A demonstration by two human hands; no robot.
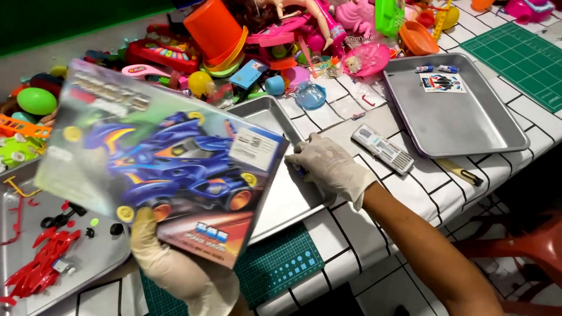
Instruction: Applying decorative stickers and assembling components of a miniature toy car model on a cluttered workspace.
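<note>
Gloved in thin latex, my left hand (170,263) clenches the bottom edge of a glossy cardboard toy-car box (158,158), tilted above a metal tray (281,193). My right hand (331,167) rests on that tray's rim, curled; its grip I cannot tell. Plastic toys (263,35) crowd the table (363,234) behind.

Even, bright overhead light, with soft, short shadows. The toy box (161,161) in my left hand (175,263) is smeared by motion blur at frame centre-left, its print unreadable. Dull glare lies on the metal tray (468,123) at upper right. The pile of plastic toys (281,41) along the top edge is sharp; the lower right corner falls dim.
</note>
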